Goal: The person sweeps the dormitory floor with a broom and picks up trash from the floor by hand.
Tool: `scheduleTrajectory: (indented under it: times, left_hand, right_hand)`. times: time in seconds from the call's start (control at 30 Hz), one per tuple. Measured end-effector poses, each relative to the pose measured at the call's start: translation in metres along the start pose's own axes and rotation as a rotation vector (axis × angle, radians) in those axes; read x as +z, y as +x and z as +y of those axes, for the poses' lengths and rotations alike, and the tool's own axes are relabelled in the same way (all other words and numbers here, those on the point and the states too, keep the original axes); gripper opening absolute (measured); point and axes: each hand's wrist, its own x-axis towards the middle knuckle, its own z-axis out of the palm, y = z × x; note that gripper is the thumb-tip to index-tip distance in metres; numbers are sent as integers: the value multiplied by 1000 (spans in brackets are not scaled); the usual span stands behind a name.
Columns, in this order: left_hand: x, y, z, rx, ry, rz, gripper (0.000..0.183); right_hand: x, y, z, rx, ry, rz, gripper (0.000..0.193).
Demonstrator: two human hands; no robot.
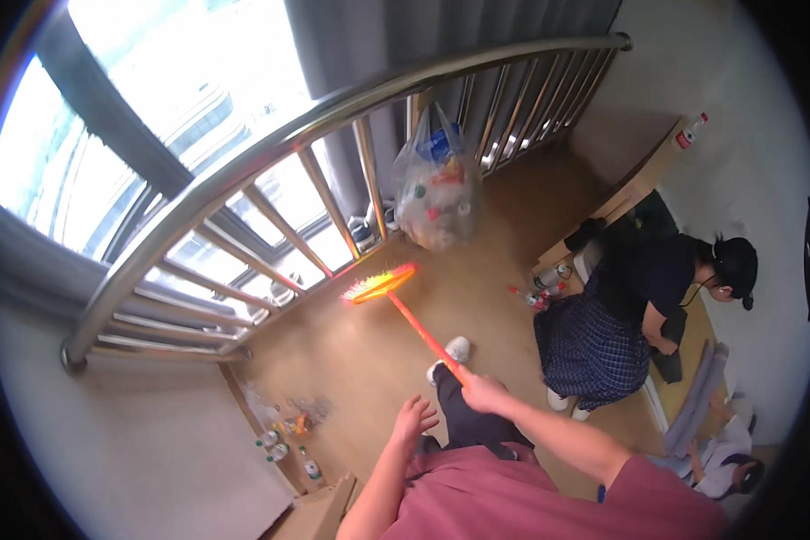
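Right hand (484, 393): grip clamped around the handle (423, 330) of the orange broom, which slants up and left over the brown floor (333, 378), its head (380, 285) near the foot of the metal railing (218, 178); cannot tell whether the bristles touch down. Left hand (412, 418): grip apart, fingers loosely bent, raised near the dark trousers (470, 416) and well apart from the broom. Surroundings: filled clear bag (436, 200) hanging at the railing, plastic bottles (310, 466) at lower left, second person (616, 310) bent forward at right.
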Motion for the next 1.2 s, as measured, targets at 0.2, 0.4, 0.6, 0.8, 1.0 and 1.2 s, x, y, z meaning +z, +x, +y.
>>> scheduleTrajectory:
  times: [0.2, 0.4, 0.6, 0.8, 1.0, 1.2]
  left_hand:
    - [83, 54, 67, -17, 165, 83, 45]
    - [168, 121, 117, -31, 312, -112, 45]
    - [264, 151, 158, -137, 681, -427, 47]
    - [321, 180, 141, 179, 1282, -738, 53]
    - [267, 256, 177, 344, 1769, -967, 47]
    - [231, 298, 212, 270, 1942, -1408, 46]
  right_hand:
    - [-73, 132, 50, 64, -104, -54, 49]
    - [-129, 76, 149, 152, 79, -137, 54]
    - [-197, 24, 141, 224, 220, -19, 36]
    - [-213, 54, 116, 387, 361, 28, 36]
    - [-154, 130, 95, 136, 570, 182, 25]
    - [-104, 163, 25, 545, 1120, 282, 38]
